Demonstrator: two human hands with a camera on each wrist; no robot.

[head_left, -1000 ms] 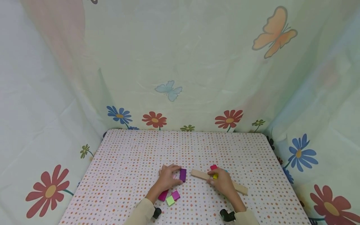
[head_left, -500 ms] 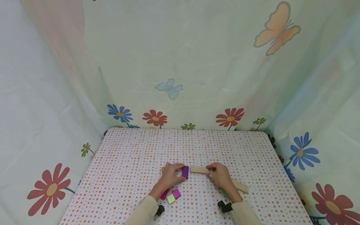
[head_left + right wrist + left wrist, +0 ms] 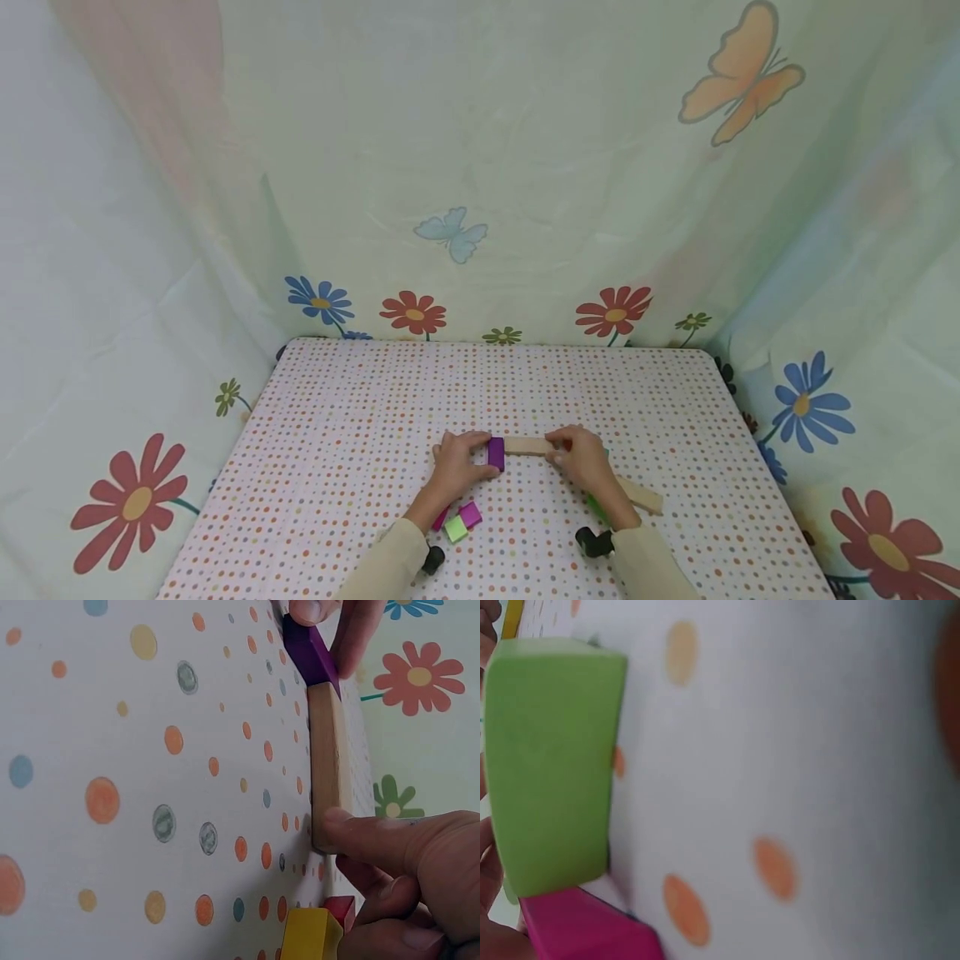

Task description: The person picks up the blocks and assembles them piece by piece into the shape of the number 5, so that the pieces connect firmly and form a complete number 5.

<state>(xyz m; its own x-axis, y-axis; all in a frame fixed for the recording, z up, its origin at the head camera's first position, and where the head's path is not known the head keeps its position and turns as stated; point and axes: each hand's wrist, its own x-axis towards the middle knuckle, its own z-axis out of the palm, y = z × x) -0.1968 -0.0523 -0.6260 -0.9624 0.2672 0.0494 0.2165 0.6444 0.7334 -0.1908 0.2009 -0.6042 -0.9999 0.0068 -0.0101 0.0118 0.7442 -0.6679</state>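
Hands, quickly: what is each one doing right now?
Left hand: pinching the purple block.
Right hand: gripping the wooden block, whose end meets the purple block.

Bright, even light, soft shadows; left wrist view blurred — edges bowed overhead

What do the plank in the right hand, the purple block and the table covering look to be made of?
Plank: bare, unpainted wood, pale tan with faint grain and rounded edges.
Purple block: probably painted wood; solid even colour, slight sheen, no grain showing.
Table covering: looks like thin printed fabric or plastic sheet, white with coloured dots; which one cannot be told.
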